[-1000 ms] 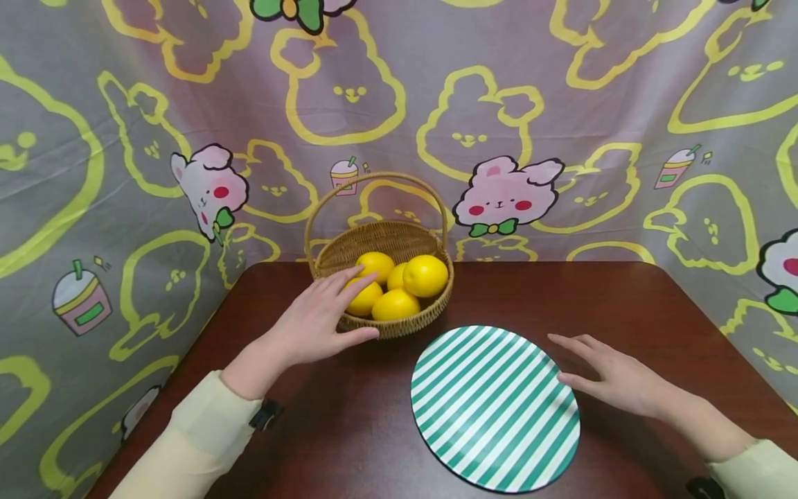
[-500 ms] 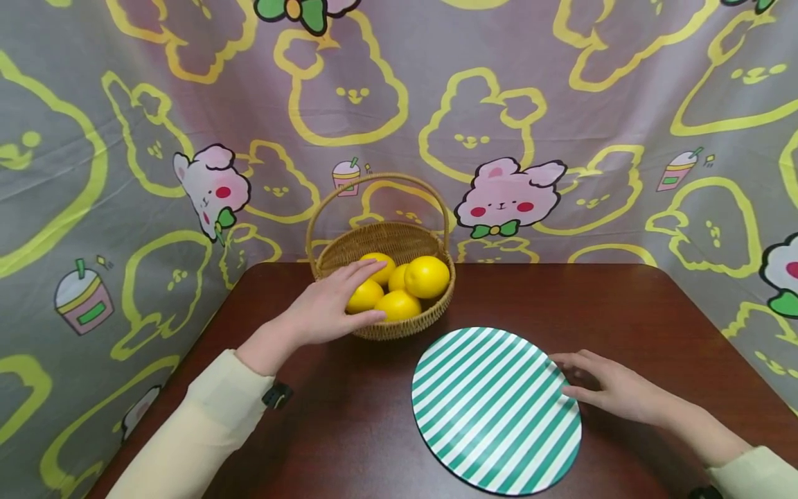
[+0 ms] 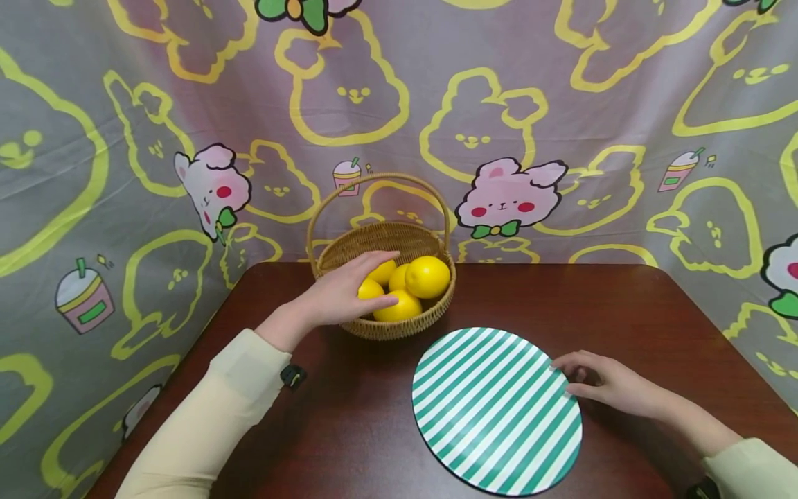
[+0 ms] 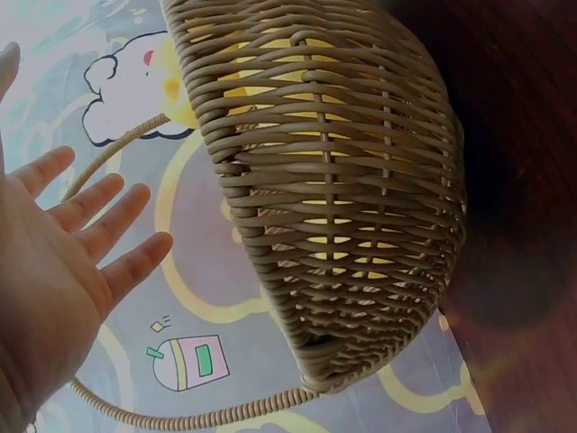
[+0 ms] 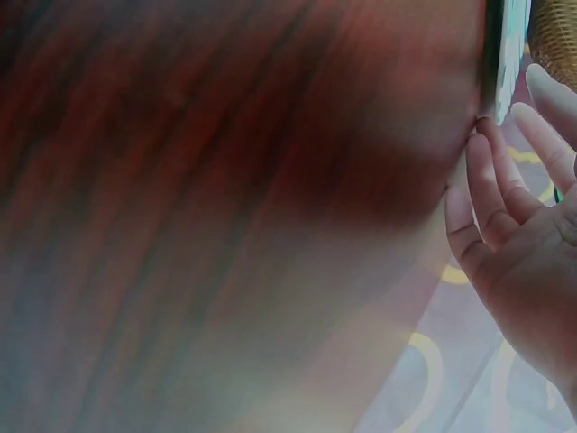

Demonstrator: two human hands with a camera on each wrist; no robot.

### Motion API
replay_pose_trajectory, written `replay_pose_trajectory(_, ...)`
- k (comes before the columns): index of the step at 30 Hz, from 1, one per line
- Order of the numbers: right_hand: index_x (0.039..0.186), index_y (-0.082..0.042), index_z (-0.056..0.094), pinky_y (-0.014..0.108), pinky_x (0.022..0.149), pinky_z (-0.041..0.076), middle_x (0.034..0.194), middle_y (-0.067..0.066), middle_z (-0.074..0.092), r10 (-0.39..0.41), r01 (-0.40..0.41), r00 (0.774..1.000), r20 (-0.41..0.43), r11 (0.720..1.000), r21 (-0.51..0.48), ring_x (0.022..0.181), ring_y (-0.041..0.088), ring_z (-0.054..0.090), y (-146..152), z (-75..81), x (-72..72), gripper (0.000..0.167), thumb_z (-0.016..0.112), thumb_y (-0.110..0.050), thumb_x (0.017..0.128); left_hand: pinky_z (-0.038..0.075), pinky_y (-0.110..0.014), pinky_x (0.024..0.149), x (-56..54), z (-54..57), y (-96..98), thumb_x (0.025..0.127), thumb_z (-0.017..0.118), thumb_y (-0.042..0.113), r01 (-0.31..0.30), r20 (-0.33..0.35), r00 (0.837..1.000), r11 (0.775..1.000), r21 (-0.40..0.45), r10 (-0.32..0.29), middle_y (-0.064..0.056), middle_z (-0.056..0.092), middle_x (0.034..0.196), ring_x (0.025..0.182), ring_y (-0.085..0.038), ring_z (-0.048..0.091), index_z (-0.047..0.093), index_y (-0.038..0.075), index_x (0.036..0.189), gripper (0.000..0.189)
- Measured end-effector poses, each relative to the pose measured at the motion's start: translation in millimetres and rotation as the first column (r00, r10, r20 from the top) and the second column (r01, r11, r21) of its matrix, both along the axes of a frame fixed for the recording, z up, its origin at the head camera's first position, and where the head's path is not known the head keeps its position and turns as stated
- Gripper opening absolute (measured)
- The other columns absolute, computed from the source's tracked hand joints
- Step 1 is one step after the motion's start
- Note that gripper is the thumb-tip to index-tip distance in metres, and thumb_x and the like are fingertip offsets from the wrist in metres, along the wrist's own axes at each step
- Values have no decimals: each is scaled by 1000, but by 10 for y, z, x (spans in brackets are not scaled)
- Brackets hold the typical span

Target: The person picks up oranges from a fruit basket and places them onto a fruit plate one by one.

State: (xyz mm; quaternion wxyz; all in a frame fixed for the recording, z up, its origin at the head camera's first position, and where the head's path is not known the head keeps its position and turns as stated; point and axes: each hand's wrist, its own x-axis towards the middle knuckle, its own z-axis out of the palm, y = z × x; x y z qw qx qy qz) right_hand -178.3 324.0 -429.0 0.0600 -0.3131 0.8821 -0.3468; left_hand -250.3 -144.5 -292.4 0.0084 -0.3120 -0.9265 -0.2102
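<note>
Over the near left side of a wicker basket [image 3: 405, 330], my left hand [image 3: 339, 291] hovers with fingers extended and thumb apart. Several yellow lemons [image 3: 427, 277] fill the basket; the hand partly hides the left ones. In the left wrist view its spread fingers [image 4: 126, 266] hold nothing and stand beside the basket's woven wall [image 4: 325, 180]. A round mat [image 3: 495, 412] with green and white stripes lies nearer to me, right of the basket. At its right edge my right hand [image 3: 614, 384] rests with bent fingers, fingertips right at the rim in the right wrist view.
The dark reddish wooden table [image 3: 349, 430] carries both basket and mat. A patterned curtain [image 3: 592, 104] surrounds its back and sides. The basket's tall arched handle [image 3: 389, 174] rises behind the left hand.
My left hand has moved up and right, farther over the lemons. The right hand has come down to the mat's right edge, its fingers bending more. Basket and mat stay put.
</note>
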Motion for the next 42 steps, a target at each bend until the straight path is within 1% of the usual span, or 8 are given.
replay_pose_trajectory(9, 125, -7, 56, 24, 66, 43, 100, -1, 52, 54, -53, 998, 19, 998, -27, 84, 10, 49, -4, -54, -36, 35, 66, -16, 93, 36, -51, 104, -161, 26, 91, 88, 56, 64, 72, 36, 997, 997, 4, -72, -3, 35, 151, 133, -25, 40, 32, 25, 152, 78)
replay_pose_trajectory(14, 125, -5, 54, 25, 66, 43, 99, 1, 52, 65, -62, 996, 63, 997, -51, 83, 10, 49, 14, -61, -55, 35, 66, -16, 93, 35, -49, 105, -251, 51, 116, 89, 59, 60, 86, 69, 994, 996, 11, -87, -4, 35, 151, 132, -26, 41, 33, 26, 151, 76)
replay_pose_trajectory(17, 125, -4, 54, 25, 67, 43, 99, 1, 53, 79, -74, 995, 67, 995, -69, 83, 11, 49, 18, -76, -67, 35, 66, -14, 93, 34, -48, 106, -312, 71, 148, 88, 62, 58, 84, 99, 991, 996, 13, -85, -3, 36, 151, 132, -24, 40, 34, 25, 151, 77)
replay_pose_trajectory(20, 125, -3, 54, 25, 67, 44, 99, 2, 53, 87, -82, 994, 73, 993, -80, 84, 12, 50, 24, -85, -74, 36, 66, -13, 93, 33, -47, 106, -386, 96, 199, 87, 67, 53, 99, 123, 987, 995, 18, -101, -3, 36, 151, 133, -24, 39, 35, 23, 151, 78)
replay_pose_trajectory(26, 125, -3, 53, 26, 67, 45, 98, 2, 53, 98, -91, 990, 103, 993, -71, 83, 12, 50, 20, -60, -88, 36, 66, -15, 93, 32, -46, 107, -534, 113, 298, 84, 76, 36, 142, 152, 979, 990, -18, -138, -6, 35, 152, 135, -28, 36, 33, 19, 151, 81)
replay_pose_trajectory(33, 122, -4, 53, 27, 67, 45, 95, 2, 52, 130, -122, 985, 115, 990, -68, 81, 13, 51, 4, -29, -123, 35, 67, -14, 92, 27, -44, 110, -674, 65, 419, 81, 81, 31, 154, 230, 961, 988, 22, -155, -4, 33, 153, 139, -26, 30, 35, 18, 150, 84)
replay_pose_trajectory(37, 122, -3, 52, 27, 67, 45, 96, 3, 52, 128, -118, 984, 128, 990, -78, 81, 13, 51, 4, -33, -124, 34, 66, -12, 93, 29, -43, 110, -735, 57, 501, 80, 81, 29, 144, 278, 949, 988, 52, -152, -4, 37, 151, 138, -26, 32, 38, 17, 149, 82)
replay_pose_trajectory(42, 123, -3, 52, 27, 68, 45, 97, 4, 51, 105, -94, 982, 157, 992, -80, 82, 14, 50, -8, -46, -114, 34, 65, -12, 93, 32, -44, 107, -785, 19, 582, 81, 80, 29, 144, 322, 934, 988, 55, -154, -8, 41, 147, 133, -26, 37, 40, 15, 147, 78)
